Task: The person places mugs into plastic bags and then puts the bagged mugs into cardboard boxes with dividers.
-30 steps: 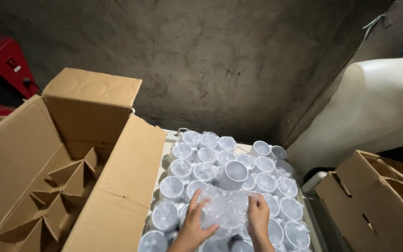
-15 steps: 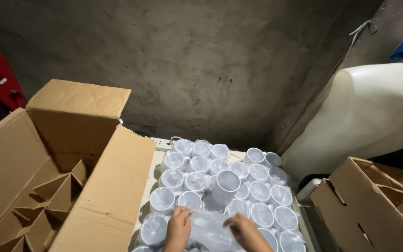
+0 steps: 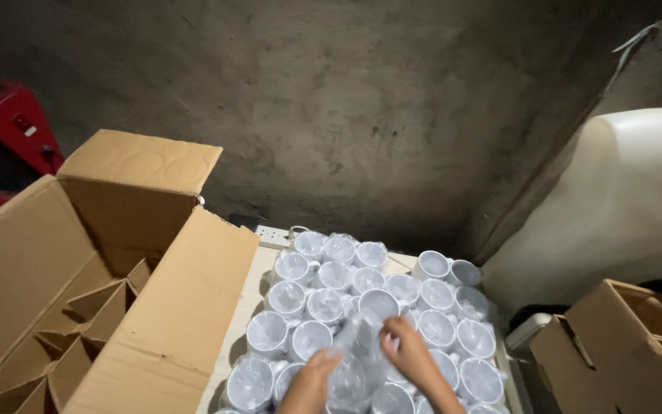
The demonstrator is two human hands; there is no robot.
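A: Where is the bag?

B: I see the clear bag (image 3: 358,356) between both hands, long axis roughly upright, over the wrapped mugs (image 3: 323,307).

A: Hand states?

B: Left hand (image 3: 312,379) grips its lower left side; right hand (image 3: 406,353) pinches the upper right edge. Right sits higher. Open box (image 3: 109,307) lies left.

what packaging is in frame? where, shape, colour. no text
Big carton: left, brown, flaps open, cardboard dividers inside.
Small carton: lower right, brown, open.
Clear bag: bottom centre, crinkled film between left hand and right hand.
Wrapped white mugs: centre, packed rim-up.
No labels, signs or screens seen.
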